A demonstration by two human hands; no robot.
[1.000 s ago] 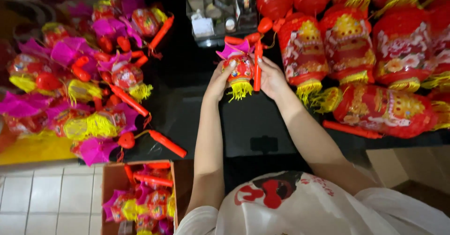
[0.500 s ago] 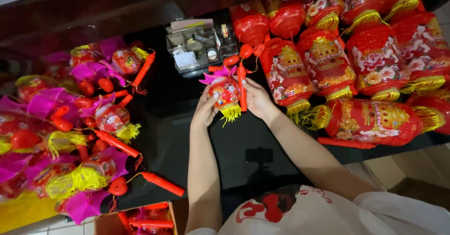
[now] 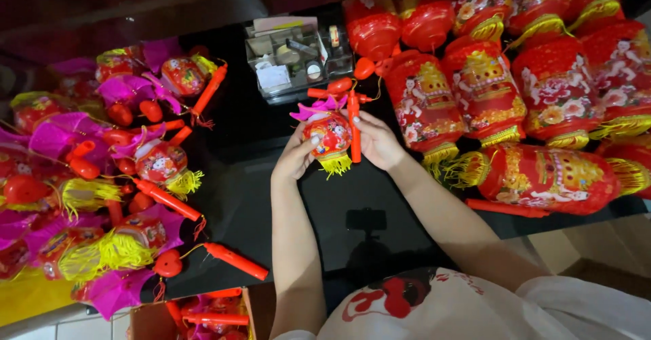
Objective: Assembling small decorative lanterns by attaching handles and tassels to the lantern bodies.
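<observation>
While both hands are meeting over dark desk (image 3: 224,197), left hand (image 3: 295,158) and right hand (image 3: 378,140) are pinching small red lantern (image 3: 329,135) between fingers, red handle stick (image 3: 354,126) standing upright just beside right fingers, yellow tassel (image 3: 335,166) hanging below.

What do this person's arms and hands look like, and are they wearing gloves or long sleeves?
No gloves and no long sleeves. The left hand and right hand are bare, and both forearms are uncovered up to the bottom edge of the head view. No rings, watch or bracelets show. The white top has a red printed design on the chest; its short sleeves end near the picture's edge.
</observation>
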